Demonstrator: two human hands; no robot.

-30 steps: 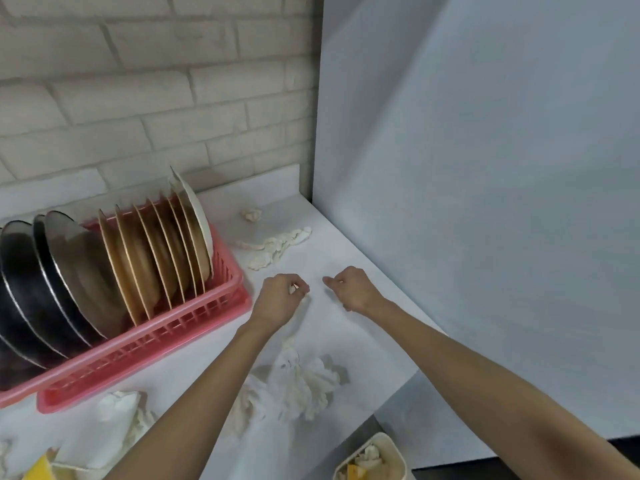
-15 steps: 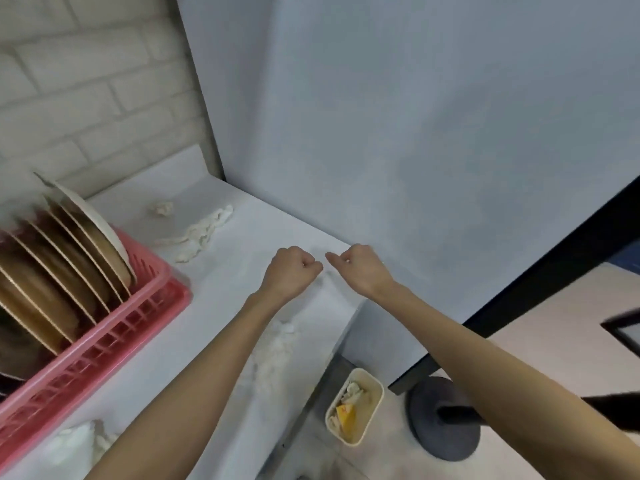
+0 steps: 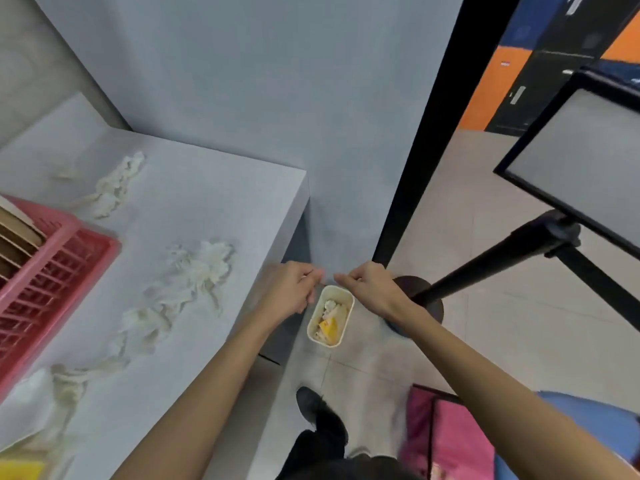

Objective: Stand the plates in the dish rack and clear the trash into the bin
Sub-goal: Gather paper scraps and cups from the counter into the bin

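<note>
Both my hands hang just past the table's right edge, above a small cream bin (image 3: 343,303) on the floor that holds white scraps and a yellow piece. My left hand (image 3: 290,289) is curled, with a small pale tissue scrap barely showing between its fingers. My right hand (image 3: 371,286) has its fingertips pinched together; I see nothing in it. A pink dish rack (image 3: 55,268) at the left edge holds upright plates (image 3: 17,230). Crumpled tissues lie on the white table (image 3: 194,202): one clump (image 3: 197,266) mid-table, a strip (image 3: 116,187) further back, more (image 3: 67,386) near the front.
A black stand base (image 3: 427,306) with a slanted pole sits right of the bin. A framed grey panel (image 3: 581,161) stands at the right. A pink bag (image 3: 450,434) and my dark shoe (image 3: 311,403) are on the floor. A yellow item (image 3: 20,471) lies at the table's front-left.
My view swung right and down, from the table to the floor. Both curled hands moved off the tabletop to above the bin, keeping the same gap between them.
</note>
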